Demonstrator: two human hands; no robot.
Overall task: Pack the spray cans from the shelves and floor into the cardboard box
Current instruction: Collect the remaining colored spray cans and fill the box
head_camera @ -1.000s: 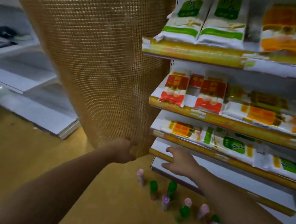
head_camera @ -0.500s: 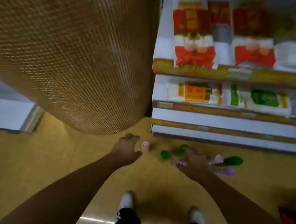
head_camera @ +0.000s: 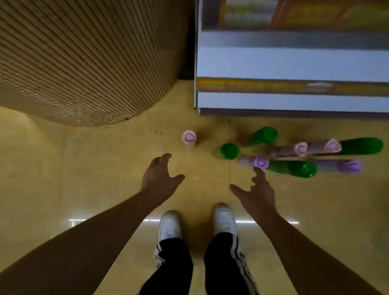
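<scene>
shoes (head_camera: 170, 226), white and planted side by side on the yellow floor (head_camera: 41, 179), sit nearest in my feed, toes toward the shelving, striped dark trousers (head_camera: 170, 272) above them; i read that stance as a bend from the waist so that both arms can drop together. just past the toes the left hand (head_camera: 159, 179) hangs with its thumb swung wide and its fingers apart, gripping nothing. the right hand (head_camera: 258, 195) mirrors it, spread and empty, fingertips just short of the purple-capped can (head_camera: 259, 162). i judge the hands are opened like this to take one can each. the spray cans (head_camera: 301, 169) stand upright on the floor in a tight cluster of green, pink and purple caps, near the foot of the shelf unit (head_camera: 301, 105), several touching or nearly so. a lone pink-capped can (head_camera: 189, 137) stands apart on the left, in line with the left hand, and looks the easy pick. the right-side pick looks trickier, since a wide hand among crowded neighbours could topple them. left of the shelves a big woven column (head_camera: 78, 51) crowds the floor space, which may be why the cans are gathered in this gap. i cannot see the cardboard box anywhere, and the upper shelves are too blurred to read.
</scene>
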